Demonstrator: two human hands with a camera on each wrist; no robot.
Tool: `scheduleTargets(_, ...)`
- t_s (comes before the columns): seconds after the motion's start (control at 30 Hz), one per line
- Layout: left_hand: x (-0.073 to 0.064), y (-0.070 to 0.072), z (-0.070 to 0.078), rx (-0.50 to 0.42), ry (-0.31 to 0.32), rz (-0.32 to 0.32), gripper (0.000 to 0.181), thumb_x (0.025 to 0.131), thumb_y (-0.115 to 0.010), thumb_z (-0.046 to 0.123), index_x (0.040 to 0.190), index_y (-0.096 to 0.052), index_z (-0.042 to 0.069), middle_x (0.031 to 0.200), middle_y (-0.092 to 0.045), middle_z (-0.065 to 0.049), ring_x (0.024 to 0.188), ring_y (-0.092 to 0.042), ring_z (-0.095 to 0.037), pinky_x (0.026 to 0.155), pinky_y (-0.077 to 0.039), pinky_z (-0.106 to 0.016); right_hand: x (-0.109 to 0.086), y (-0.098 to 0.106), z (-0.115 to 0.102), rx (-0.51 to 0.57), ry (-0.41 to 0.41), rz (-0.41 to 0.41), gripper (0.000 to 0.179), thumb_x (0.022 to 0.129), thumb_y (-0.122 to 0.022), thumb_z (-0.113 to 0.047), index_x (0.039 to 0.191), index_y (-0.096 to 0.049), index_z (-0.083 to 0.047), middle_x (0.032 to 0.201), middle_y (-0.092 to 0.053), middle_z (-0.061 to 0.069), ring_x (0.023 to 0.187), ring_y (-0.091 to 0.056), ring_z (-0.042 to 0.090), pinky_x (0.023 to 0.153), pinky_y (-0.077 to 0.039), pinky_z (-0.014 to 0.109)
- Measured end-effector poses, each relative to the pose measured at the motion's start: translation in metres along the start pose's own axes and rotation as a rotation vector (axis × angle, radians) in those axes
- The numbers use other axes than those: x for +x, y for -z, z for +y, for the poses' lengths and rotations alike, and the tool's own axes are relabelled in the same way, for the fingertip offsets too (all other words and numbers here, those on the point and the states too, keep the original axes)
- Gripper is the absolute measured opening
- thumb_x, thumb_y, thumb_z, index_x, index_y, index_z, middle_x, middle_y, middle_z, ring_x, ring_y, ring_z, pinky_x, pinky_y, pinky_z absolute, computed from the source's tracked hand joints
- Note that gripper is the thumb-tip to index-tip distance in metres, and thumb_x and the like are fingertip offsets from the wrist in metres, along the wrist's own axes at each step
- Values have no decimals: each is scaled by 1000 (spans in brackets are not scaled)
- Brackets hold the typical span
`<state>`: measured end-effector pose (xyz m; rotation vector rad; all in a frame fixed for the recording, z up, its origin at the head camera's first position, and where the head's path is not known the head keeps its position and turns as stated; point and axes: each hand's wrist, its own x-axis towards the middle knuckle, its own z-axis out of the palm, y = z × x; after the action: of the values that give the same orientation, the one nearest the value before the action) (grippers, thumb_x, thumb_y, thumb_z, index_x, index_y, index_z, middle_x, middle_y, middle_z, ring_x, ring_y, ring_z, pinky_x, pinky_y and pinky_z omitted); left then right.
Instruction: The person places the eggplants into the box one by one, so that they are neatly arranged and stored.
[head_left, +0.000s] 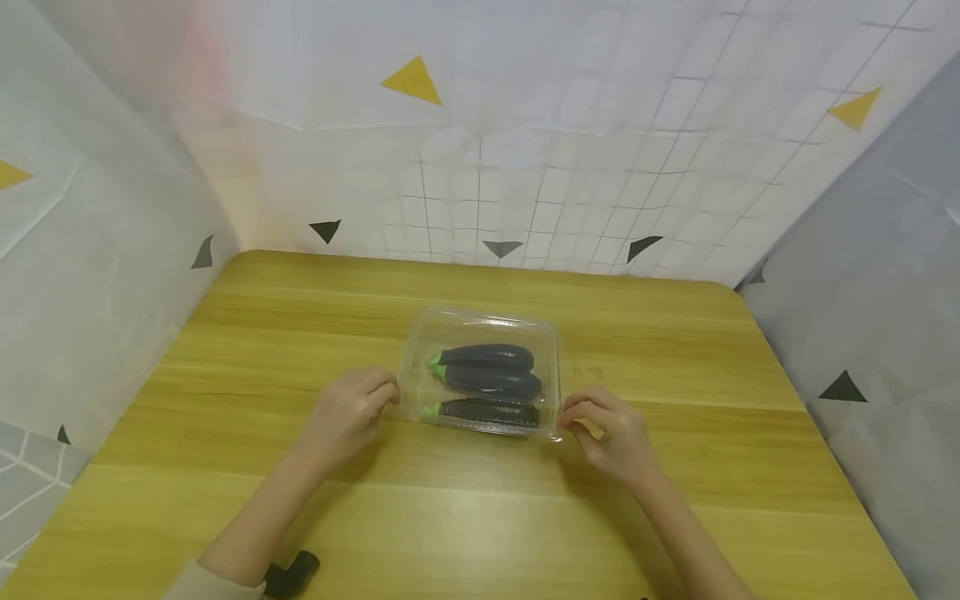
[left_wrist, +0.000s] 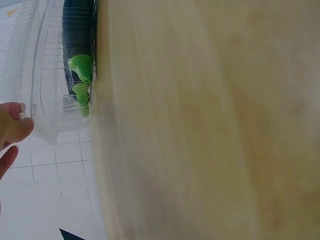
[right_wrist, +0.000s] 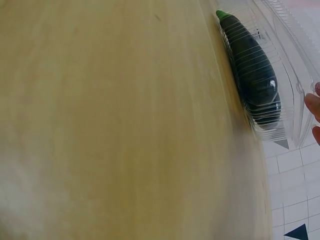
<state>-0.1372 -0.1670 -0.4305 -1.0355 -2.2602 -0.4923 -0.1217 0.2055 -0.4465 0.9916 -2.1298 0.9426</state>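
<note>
A clear plastic clamshell box (head_left: 551, 358) stands on the wooden table with dark eggplants (head_left: 487, 357) lying crosswise inside, their green caps to the left. The frames do not settle whether the dark shape along the front wall is one more eggplant or the same one seen through the plastic. At the box's left front corner, my left hand (head_left: 351, 419) pinches the rim of the lid (left_wrist: 20, 75) between thumb and fingers. My right hand (head_left: 611, 435) pinches the rim at the right front corner. Both wrist views show the lid's rim raised above the base.
The wooden table (head_left: 480, 517) has rounded far corners. White sheeting (head_left: 480, 183) with a grid and dark and yellow triangles rises behind it and at both sides. A black object (head_left: 292, 575) is beside the left sleeve at the bottom.
</note>
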Motion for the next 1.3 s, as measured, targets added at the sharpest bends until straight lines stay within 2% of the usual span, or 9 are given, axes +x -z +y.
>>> scheduleTargets(0.3,-6,2,5,15,-28,-7,37,64,-52,-28,78,-66,3,87,-66,-5,79,-65,-22,71,-57,-34,-2,-1,1,-44,14,12,39,54,-78,22,75,-69,-11,88,-67,3,80,-65,21,78,-52,18)
scheduleTargets(0.47,-11,1,8,21,-8,-43,36,66,-56,-27,84,-66,3,92,-65,-6,84,-64,-22,72,-56,-33,-3,-1,2,-60,6,14,39,55,-79,22,75,-69,-11,88,-67,3,80,-65,22,78,-52,18)
scheduleTargets(0.53,-12,1,10,24,-2,-69,33,69,-59,-25,86,-66,3,94,-65,-6,85,-63,-22,74,-56,-33,-4,-1,2,-67,7,16,39,55,-79,22,75,-69,-10,88,-68,3,80,-65,22,77,-52,18)
scheduleTargets(0.67,-15,1,12,38,1,-100,20,75,-72,-11,89,-66,2,96,-65,-6,88,-63,-22,76,-55,-33,-3,0,2,-79,17,17,38,56,-77,22,75,-70,-10,88,-68,3,80,-65,22,77,-53,20)
scheduleTargets(0.77,-16,-1,13,55,-6,-87,19,75,-78,1,90,-66,2,96,-65,-6,87,-63,-21,75,-55,-33,-3,1,3,-84,10,8,36,58,-76,22,75,-70,-10,88,-68,3,81,-65,22,79,-52,19)
scheduleTargets(0.83,-16,-2,13,65,-20,-65,21,73,-80,2,89,-66,2,95,-65,-6,86,-63,-22,73,-56,-33,-3,2,3,-82,-2,-2,35,60,-75,21,76,-70,-10,88,-68,4,81,-65,23,82,-51,17)
scheduleTargets(1.0,-15,-3,13,80,-46,-35,16,75,-77,2,88,-67,1,93,-66,-7,85,-64,-22,73,-56,-33,-3,3,2,-83,-18,-15,33,62,-75,19,77,-70,-10,88,-68,4,82,-65,23,84,-48,14)
scheduleTargets(1.2,-15,-3,14,81,-38,-43,10,79,-72,1,88,-68,1,93,-66,-7,85,-64,-22,75,-56,-32,-4,3,2,-91,-9,-8,36,59,-76,21,76,-70,-10,88,-68,4,81,-65,23,82,-50,16)
scheduleTargets(1.3,-16,-4,14,81,-39,-35,11,77,-73,-1,87,-69,0,93,-67,-7,85,-64,-22,75,-56,-32,-5,3,3,-94,-24,-20,34,60,-76,20,76,-70,-10,89,-68,3,82,-65,23,83,-49,14)
